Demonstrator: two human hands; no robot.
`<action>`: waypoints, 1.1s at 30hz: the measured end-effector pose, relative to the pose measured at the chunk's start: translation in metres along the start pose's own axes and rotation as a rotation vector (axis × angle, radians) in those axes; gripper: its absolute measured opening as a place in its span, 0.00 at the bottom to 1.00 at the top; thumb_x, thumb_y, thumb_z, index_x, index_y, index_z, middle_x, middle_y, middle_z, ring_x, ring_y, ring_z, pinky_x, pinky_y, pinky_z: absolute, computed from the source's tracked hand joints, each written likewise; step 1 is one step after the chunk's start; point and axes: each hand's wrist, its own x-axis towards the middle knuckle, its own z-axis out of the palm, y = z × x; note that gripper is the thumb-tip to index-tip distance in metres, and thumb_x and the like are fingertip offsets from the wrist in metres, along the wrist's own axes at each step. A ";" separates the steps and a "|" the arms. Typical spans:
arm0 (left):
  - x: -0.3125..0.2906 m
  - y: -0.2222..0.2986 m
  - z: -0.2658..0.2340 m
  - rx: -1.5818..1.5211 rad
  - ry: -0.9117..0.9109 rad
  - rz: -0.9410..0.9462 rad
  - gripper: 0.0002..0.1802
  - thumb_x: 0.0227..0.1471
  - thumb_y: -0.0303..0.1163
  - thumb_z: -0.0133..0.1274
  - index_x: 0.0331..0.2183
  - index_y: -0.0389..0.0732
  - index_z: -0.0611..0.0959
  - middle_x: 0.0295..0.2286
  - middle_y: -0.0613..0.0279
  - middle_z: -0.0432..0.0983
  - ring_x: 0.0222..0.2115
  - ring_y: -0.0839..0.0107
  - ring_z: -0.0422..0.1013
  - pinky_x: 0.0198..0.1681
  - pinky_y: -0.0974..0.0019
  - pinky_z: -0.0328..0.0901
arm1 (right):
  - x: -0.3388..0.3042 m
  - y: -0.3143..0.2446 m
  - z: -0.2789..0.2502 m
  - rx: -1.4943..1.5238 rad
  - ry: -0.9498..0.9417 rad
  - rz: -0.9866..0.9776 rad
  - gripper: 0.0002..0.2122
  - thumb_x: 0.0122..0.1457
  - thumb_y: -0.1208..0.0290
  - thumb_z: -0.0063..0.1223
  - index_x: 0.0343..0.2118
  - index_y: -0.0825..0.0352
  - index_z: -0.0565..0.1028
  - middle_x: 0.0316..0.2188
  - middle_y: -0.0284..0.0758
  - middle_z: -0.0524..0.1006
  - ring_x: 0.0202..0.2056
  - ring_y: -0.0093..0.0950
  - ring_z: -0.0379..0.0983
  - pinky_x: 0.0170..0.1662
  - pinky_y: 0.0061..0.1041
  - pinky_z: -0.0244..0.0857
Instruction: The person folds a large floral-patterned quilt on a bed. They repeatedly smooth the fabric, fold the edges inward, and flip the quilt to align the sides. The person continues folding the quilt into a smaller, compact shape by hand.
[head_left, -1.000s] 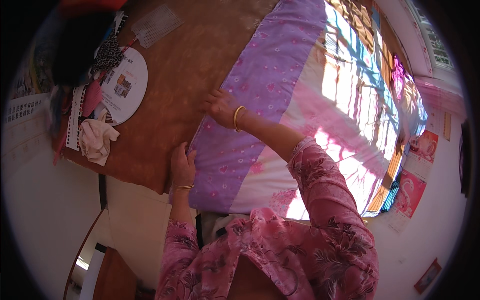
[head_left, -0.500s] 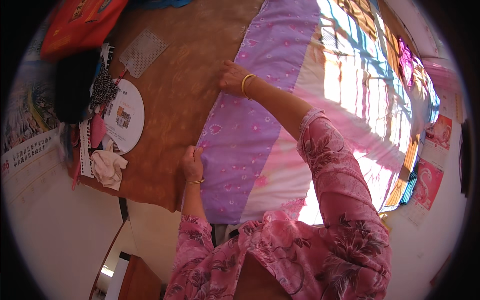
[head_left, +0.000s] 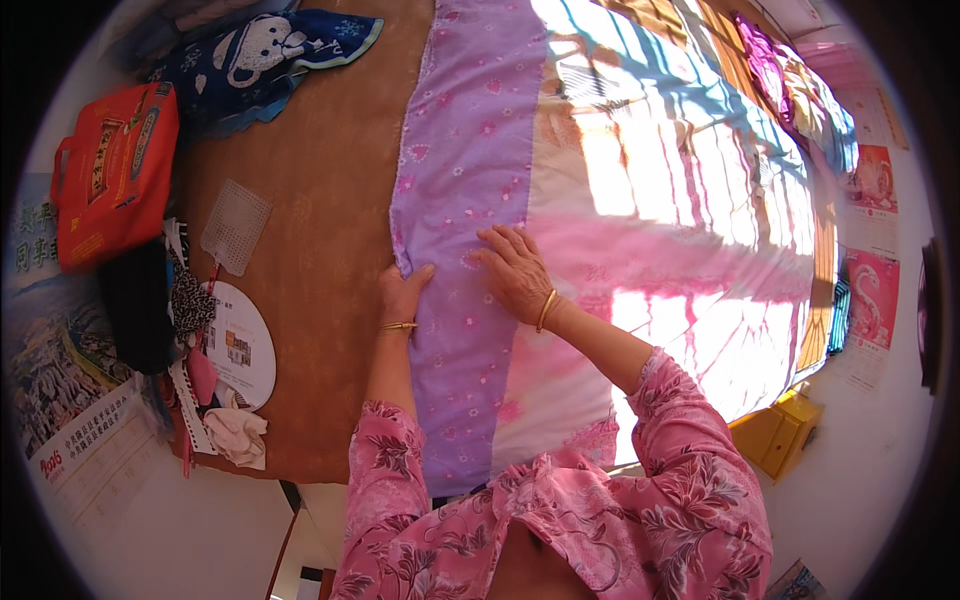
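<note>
A quilt point(head_left: 585, 370) lies spread in front of me, pale pink and white, with a broad purple flowered band point(head_left: 470, 130) along its left side. At that band's left edge is my left hand point(head_left: 402, 296), its thumb on top and its fingers closed around the cloth; the fingertips are partly hidden. My right hand point(head_left: 515, 272) rests on the purple band near its inner seam, fingers stretched out and palm down. Both wrists carry gold-coloured bangles.
Brown bedding point(head_left: 315, 200) lies left of the quilt. On it are a fly swatter point(head_left: 237, 225), a round white fan point(head_left: 243, 345), crumpled pale cloth point(head_left: 236, 436), a red bag point(head_left: 118, 175) and a dark blue towel point(head_left: 265, 60). Folded clothes point(head_left: 800, 95) sit far right; a yellow cabinet point(head_left: 780, 432) stands nearer.
My right hand has left the quilt's edge, come nearer to me and opened flat on the purple band. My left hand has moved farther up the edge. The view has shifted left.
</note>
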 end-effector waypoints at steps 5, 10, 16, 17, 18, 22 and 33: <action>0.038 -0.011 0.002 -0.042 0.119 0.154 0.14 0.43 0.20 0.55 0.37 0.32 0.79 0.33 0.65 0.77 0.30 0.76 0.71 0.38 0.72 0.66 | -0.017 0.076 -0.016 -0.140 0.082 0.289 0.25 0.51 0.58 0.54 0.51 0.61 0.65 0.57 0.40 0.59 0.59 0.43 0.51 0.60 0.44 0.43; 0.050 0.010 -0.008 -0.037 -0.049 0.033 0.15 0.45 0.23 0.56 0.39 0.33 0.78 0.34 0.63 0.76 0.32 0.76 0.72 0.39 0.71 0.67 | -0.001 0.108 -0.003 -0.157 -0.005 0.356 0.28 0.55 0.51 0.48 0.55 0.63 0.62 0.60 0.42 0.54 0.62 0.43 0.44 0.63 0.44 0.36; 0.112 0.081 0.024 -0.270 -0.237 -0.078 0.13 0.45 0.26 0.58 0.37 0.35 0.79 0.32 0.65 0.76 0.31 0.76 0.71 0.36 0.70 0.67 | 0.004 0.105 -0.004 -0.094 -0.028 0.375 0.28 0.55 0.53 0.49 0.56 0.63 0.61 0.62 0.42 0.50 0.64 0.42 0.40 0.64 0.43 0.33; 0.124 0.092 0.037 -0.271 -0.263 -0.073 0.13 0.44 0.25 0.58 0.36 0.35 0.79 0.31 0.65 0.76 0.30 0.76 0.71 0.36 0.71 0.67 | 0.003 0.105 -0.004 -0.077 -0.029 0.370 0.28 0.55 0.53 0.49 0.56 0.64 0.61 0.62 0.42 0.50 0.64 0.42 0.40 0.64 0.43 0.33; 0.137 0.102 0.049 -0.279 -0.293 -0.063 0.13 0.43 0.24 0.58 0.36 0.35 0.79 0.31 0.65 0.76 0.30 0.76 0.71 0.36 0.71 0.67 | 0.005 0.106 -0.008 -0.069 -0.028 0.361 0.28 0.55 0.54 0.49 0.56 0.64 0.61 0.62 0.42 0.50 0.64 0.42 0.40 0.64 0.43 0.33; 0.186 0.089 0.058 -0.015 -0.095 0.202 0.19 0.40 0.19 0.56 0.40 0.35 0.77 0.34 0.64 0.75 0.32 0.74 0.72 0.39 0.70 0.67 | 0.014 0.113 -0.015 -0.035 0.047 0.284 0.28 0.52 0.56 0.53 0.55 0.63 0.62 0.61 0.43 0.51 0.63 0.43 0.41 0.63 0.44 0.35; 0.258 0.174 0.088 0.070 -0.262 0.063 0.18 0.42 0.30 0.60 0.37 0.32 0.79 0.32 0.61 0.77 0.31 0.72 0.72 0.38 0.70 0.67 | 0.049 0.141 -0.006 0.012 -0.040 0.300 0.30 0.50 0.56 0.55 0.55 0.60 0.61 0.60 0.42 0.52 0.64 0.42 0.39 0.64 0.45 0.27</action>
